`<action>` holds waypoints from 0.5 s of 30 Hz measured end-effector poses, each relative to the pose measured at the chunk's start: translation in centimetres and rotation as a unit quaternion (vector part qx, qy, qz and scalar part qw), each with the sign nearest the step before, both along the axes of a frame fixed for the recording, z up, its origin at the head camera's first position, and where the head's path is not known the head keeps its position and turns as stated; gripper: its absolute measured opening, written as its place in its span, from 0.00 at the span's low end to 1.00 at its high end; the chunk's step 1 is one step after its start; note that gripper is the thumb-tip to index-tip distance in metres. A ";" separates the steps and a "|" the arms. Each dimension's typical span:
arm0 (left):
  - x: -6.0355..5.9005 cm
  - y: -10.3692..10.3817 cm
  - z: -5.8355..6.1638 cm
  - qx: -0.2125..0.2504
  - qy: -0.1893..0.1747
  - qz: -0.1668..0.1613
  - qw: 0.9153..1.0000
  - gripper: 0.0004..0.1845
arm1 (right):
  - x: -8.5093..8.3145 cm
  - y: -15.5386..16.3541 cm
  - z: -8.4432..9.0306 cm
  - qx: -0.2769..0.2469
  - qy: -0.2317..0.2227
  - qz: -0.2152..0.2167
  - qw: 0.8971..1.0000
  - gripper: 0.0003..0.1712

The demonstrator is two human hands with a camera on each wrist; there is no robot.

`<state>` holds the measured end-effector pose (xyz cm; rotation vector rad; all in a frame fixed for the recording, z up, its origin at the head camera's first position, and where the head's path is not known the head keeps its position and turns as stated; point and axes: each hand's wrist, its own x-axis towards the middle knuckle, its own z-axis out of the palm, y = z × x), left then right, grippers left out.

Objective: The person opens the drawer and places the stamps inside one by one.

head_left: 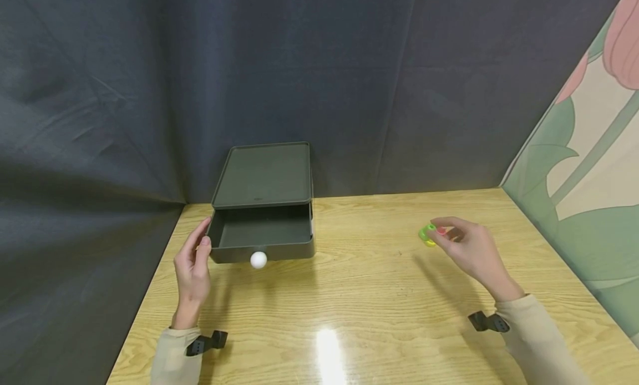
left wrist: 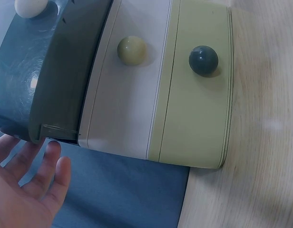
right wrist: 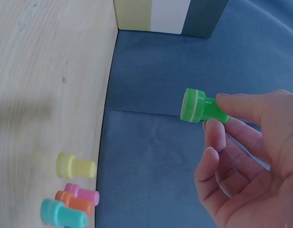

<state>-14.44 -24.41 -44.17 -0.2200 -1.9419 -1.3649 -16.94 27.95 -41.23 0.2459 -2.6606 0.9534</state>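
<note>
A small drawer cabinet (head_left: 263,177) stands at the back of the wooden table (head_left: 369,296). Its dark green top drawer (head_left: 260,234) is pulled out, with a white knob (head_left: 258,259) on the front. My left hand (head_left: 202,236) is beside the drawer's left front corner, fingers straight and holding nothing. In the left wrist view the left hand (left wrist: 37,159) lies just under that drawer corner (left wrist: 46,130). My right hand (head_left: 444,229) is lifted over the table's right side, and the right hand (right wrist: 215,110) pinches a green peg (right wrist: 200,107) between thumb and forefinger.
Below the open drawer are a white drawer with a cream knob (left wrist: 131,49) and a pale green drawer with a dark knob (left wrist: 203,59). Yellow (right wrist: 75,166), pink (right wrist: 83,194), orange (right wrist: 76,203) and teal (right wrist: 62,214) pegs lie on the table. Dark cloth hangs behind and to the left.
</note>
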 end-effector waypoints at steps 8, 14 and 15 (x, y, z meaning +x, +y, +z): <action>0.0 0.0 0.0 0.004 0.001 -0.004 1.000 0.21 | 0.2 -0.8 0.9 0.000 0.013 0.009 1.000 0.15; 0.0 0.0 0.0 0.004 0.003 -0.003 1.000 0.21 | 0.4 -1.3 1.7 0.000 0.007 0.011 1.000 0.16; 0.0 0.0 0.0 0.004 0.003 -0.003 1.000 0.21 | 0.4 -1.4 1.8 0.000 0.006 0.012 1.000 0.16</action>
